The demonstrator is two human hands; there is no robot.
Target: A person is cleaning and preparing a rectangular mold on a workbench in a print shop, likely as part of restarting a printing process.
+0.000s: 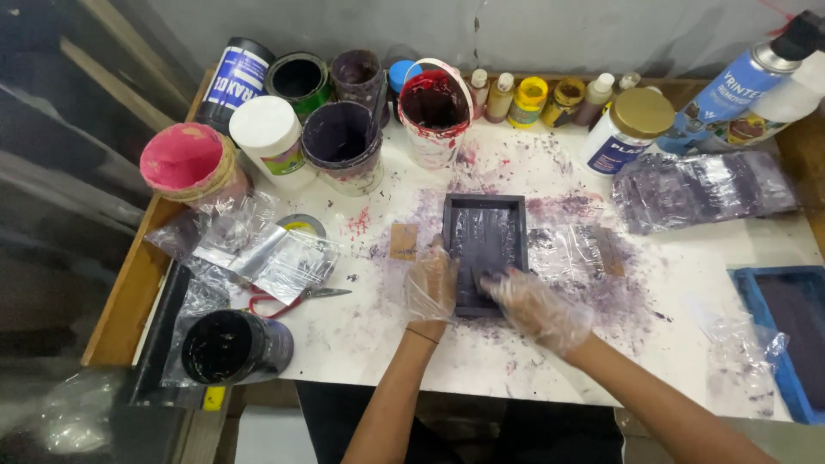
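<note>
A small dark rectangular frame [484, 225], smeared with purple, lies flat near the middle of a stained white table [378, 335]. Both my hands wear thin clear plastic gloves. My left hand [430, 286] grips the frame's near left edge. My right hand [534, 307] lies over the frame's near right corner, fingers spread and pressing on its surface. Whether the right hand holds anything under the fingers is hidden.
Open ink tubs, including a red one [434, 105] and a purple one [342, 137], crowd the back with small bottles. A spray can [748, 77] and white jar [626, 129] stand right. Crumpled plastic [258, 249], red scissors [296, 298], a black tub [228, 346], a blue frame [786, 335].
</note>
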